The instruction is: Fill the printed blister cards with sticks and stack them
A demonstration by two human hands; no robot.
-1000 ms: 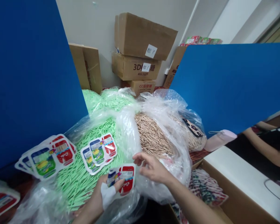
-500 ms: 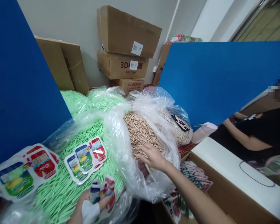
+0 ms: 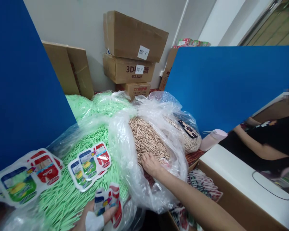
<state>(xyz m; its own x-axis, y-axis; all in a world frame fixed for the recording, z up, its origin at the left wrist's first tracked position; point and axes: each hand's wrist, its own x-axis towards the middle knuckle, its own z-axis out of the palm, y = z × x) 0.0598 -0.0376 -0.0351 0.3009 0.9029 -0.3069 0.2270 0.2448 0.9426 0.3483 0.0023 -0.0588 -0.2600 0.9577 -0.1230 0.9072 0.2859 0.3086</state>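
Note:
My left hand (image 3: 96, 215), with a white wrap on a finger, is closed around a printed plastic pouch (image 3: 108, 202) in blue, white and red. Below it a clear bag holds thin green sticks (image 3: 60, 200). On those sticks lie more flat printed pouches (image 3: 88, 163), with a further fan of pouches (image 3: 20, 183) at the left. My right hand (image 3: 151, 165) reaches into an open plastic bag (image 3: 121, 141) of thin brown sticks (image 3: 148, 136). Its fingers are curled together at the brown sticks, and the fingertips are partly hidden.
An open carton (image 3: 227, 192) with filled pouches (image 3: 204, 184) stands at the lower right beside a white tabletop (image 3: 233, 166). Blue panels (image 3: 221, 83) flank both sides. Stacked boxes (image 3: 132, 41) rise behind the bags. A pale pink bottle (image 3: 213, 138) sits near another person (image 3: 267, 144).
My right hand has shifted slightly left and its fingers have curled in at the brown sticks. My left hand keeps its pouch. The whole view has moved a little.

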